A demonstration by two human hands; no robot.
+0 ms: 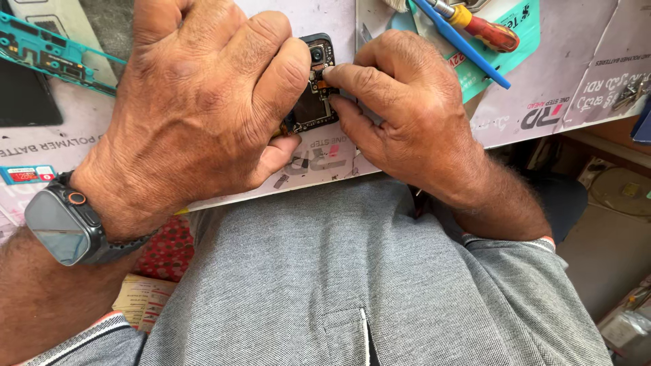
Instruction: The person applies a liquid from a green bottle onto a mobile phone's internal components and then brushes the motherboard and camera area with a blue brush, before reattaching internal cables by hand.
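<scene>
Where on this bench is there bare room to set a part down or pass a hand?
Bare mat lies right of the blue tool and red-handled screwdriver, short of the metal bits at the far edge. A small strip is free above the circuit board. The middle is crowded: left hand and right hand pinch the board. The teal frame fills the left.

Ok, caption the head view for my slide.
Left hand and right hand pinch a small black phone circuit board above a pale printed desk mat.
</scene>
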